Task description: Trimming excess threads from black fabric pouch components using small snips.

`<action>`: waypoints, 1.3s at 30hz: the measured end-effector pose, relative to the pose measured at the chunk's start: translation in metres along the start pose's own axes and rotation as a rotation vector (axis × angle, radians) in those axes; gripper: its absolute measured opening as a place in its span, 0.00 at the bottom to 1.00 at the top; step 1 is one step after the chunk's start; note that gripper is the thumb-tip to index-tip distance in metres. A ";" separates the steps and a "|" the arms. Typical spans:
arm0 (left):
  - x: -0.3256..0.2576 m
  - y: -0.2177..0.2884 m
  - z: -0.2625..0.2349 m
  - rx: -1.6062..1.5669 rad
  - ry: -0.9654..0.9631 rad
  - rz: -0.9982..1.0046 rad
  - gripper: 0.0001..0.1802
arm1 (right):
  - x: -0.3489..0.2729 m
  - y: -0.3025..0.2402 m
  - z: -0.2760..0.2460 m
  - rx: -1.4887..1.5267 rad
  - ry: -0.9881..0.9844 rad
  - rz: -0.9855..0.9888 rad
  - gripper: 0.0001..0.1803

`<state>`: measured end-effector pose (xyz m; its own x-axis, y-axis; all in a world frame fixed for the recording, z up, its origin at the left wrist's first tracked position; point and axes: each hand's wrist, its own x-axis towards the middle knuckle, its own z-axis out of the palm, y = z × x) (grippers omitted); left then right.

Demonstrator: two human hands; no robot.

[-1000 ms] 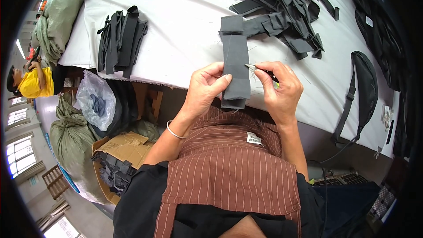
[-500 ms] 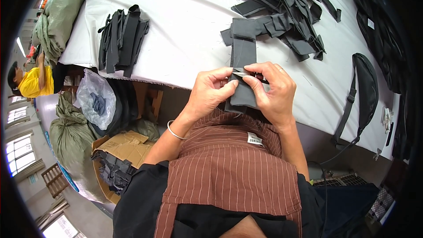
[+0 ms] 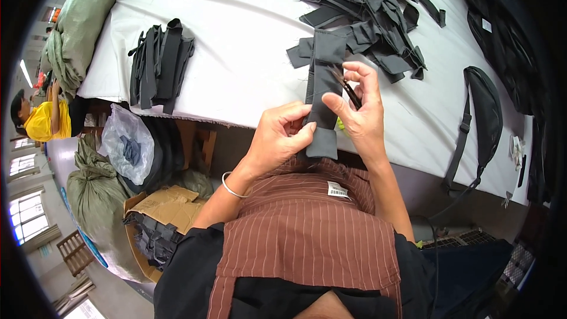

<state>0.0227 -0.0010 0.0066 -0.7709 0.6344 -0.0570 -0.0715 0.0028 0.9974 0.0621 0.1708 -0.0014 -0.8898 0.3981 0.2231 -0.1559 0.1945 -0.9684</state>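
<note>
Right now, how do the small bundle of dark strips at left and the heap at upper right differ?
The small bundle is far smaller than the heap. The small bundle's strips lie roughly side by side, while the heap's point many ways. The heap reaches close to the strip in the left hand, whereas the small bundle lies well apart from it. Both are dark strips on the white-covered table.

Matt grey cloth strip, dark metal-looking snips, glossy clear plastic bag, matt cardboard box
</note>
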 end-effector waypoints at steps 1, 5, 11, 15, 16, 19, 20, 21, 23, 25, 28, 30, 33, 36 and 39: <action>-0.001 0.002 0.000 0.006 0.006 -0.008 0.11 | 0.003 -0.002 0.001 0.075 0.045 0.052 0.31; -0.003 0.006 -0.001 -0.101 -0.016 -0.008 0.12 | 0.017 -0.003 -0.002 0.230 0.182 0.124 0.21; -0.009 0.004 -0.010 -0.114 -0.062 -0.073 0.15 | 0.018 0.005 -0.014 0.186 0.098 0.160 0.07; -0.012 0.006 -0.010 -0.224 -0.037 -0.121 0.16 | 0.013 0.002 -0.021 0.275 0.180 0.145 0.10; -0.013 0.007 -0.010 -0.274 -0.017 -0.161 0.15 | 0.013 0.001 -0.025 0.339 0.220 0.156 0.10; -0.014 0.006 -0.011 -0.243 -0.010 -0.135 0.15 | 0.015 -0.002 -0.027 0.284 0.232 0.153 0.10; -0.014 0.005 -0.012 -0.242 -0.017 -0.136 0.15 | 0.017 -0.003 -0.026 0.241 0.205 0.135 0.10; -0.015 0.003 -0.013 -0.180 -0.046 -0.099 0.15 | 0.021 -0.002 -0.020 0.265 0.213 0.100 0.11; -0.015 0.003 -0.014 -0.117 -0.072 -0.060 0.15 | 0.024 -0.004 -0.016 0.258 0.178 0.110 0.11; -0.015 0.006 -0.014 -0.070 -0.119 -0.025 0.14 | 0.027 -0.007 -0.015 0.198 0.143 0.133 0.11; -0.016 0.006 -0.012 -0.114 -0.141 -0.040 0.14 | 0.026 -0.002 -0.017 0.128 0.133 0.122 0.12; -0.016 0.005 -0.013 -0.122 -0.142 -0.042 0.14 | 0.027 -0.002 -0.019 0.141 0.122 0.095 0.12; -0.018 0.004 -0.016 -0.122 -0.154 -0.067 0.14 | 0.025 0.003 -0.024 0.149 0.096 0.033 0.13; -0.020 0.005 -0.017 -0.116 -0.165 -0.087 0.14 | 0.024 -0.003 -0.029 0.231 0.071 0.072 0.11; -0.022 0.002 -0.019 -0.123 -0.169 -0.087 0.14 | 0.024 0.000 -0.040 0.413 0.086 0.224 0.09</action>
<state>0.0276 -0.0300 0.0096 -0.6424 0.7562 -0.1245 -0.2178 -0.0244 0.9757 0.0575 0.2159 0.0082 -0.8848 0.4659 -0.0046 -0.1372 -0.2699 -0.9531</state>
